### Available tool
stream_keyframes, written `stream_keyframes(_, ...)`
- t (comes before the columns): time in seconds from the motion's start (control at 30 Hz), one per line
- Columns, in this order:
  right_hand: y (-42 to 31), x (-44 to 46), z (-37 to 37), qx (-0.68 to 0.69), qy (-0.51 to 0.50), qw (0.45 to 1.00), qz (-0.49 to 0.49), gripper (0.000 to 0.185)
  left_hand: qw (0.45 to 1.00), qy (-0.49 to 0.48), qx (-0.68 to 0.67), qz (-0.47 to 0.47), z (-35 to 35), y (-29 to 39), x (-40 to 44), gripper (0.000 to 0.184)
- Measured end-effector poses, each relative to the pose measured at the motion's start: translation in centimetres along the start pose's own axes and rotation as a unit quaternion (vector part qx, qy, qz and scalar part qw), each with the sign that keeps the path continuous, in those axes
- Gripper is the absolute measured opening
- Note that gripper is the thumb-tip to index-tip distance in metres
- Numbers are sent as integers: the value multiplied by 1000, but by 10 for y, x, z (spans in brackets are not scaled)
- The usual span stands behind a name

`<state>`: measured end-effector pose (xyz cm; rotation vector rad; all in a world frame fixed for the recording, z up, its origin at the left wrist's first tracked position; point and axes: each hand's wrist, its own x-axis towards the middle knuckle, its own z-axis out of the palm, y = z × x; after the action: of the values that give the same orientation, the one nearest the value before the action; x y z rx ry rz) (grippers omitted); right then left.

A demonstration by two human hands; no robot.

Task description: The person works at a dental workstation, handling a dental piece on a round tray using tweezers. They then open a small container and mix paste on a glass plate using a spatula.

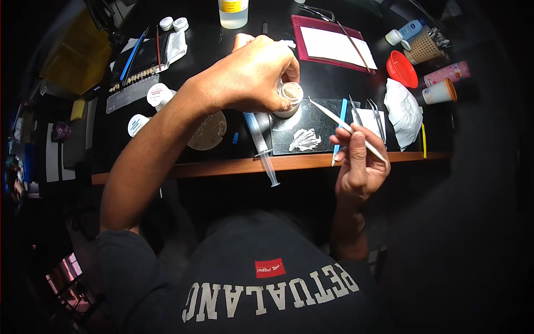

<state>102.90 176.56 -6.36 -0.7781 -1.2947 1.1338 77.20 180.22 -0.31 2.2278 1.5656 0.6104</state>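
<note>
My left hand [250, 75] reaches across the table and grips a small round jar [291, 96] with pale powder inside, over the back of a dark glass slab [283, 131]. A smeared white paste [305, 140] lies on that slab. In my right hand [361, 161] is a slim white tool [339, 121], pinched between thumb and fingers, its tip pointing up and left, a little right of the jar. A syringe [261, 146] lies along the slab's left side, and a blue stick [340, 133] lies beside my right fingers.
Right of the slab are tweezers [377, 118], a crumpled tissue [403, 114] and a red bowl [401, 69]. A maroon-framed pad [334, 45] and a bottle [233, 15] stand at the back. Lidded jars [158, 94] and a shade guide [132, 92] are on the left.
</note>
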Motion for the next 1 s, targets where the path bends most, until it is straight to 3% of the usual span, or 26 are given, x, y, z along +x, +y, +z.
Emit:
stream_keyframes(0.6, -4, -2, 9, -217, -100, 955, -177, 15, 1000, -2, 24, 2, 0, 2, -1, 35)
stream_keyframes(0.73, -10, 2, 6, -220, -79, 965, -121, 14, 1000, 4, 17, 8, 1, 0, -1, 35)
stream_keyframes(0.83, -20, -2, 7, -142, -5, 990, -8, 11, 1000, 7, 25, 9, 0, 2, -2, 36)
stream_keyframes(1.0, -10, 0, -19, -130, 9, 992, 4, 18, 1000, -2, 14, 1, 0, 0, -1, 36)
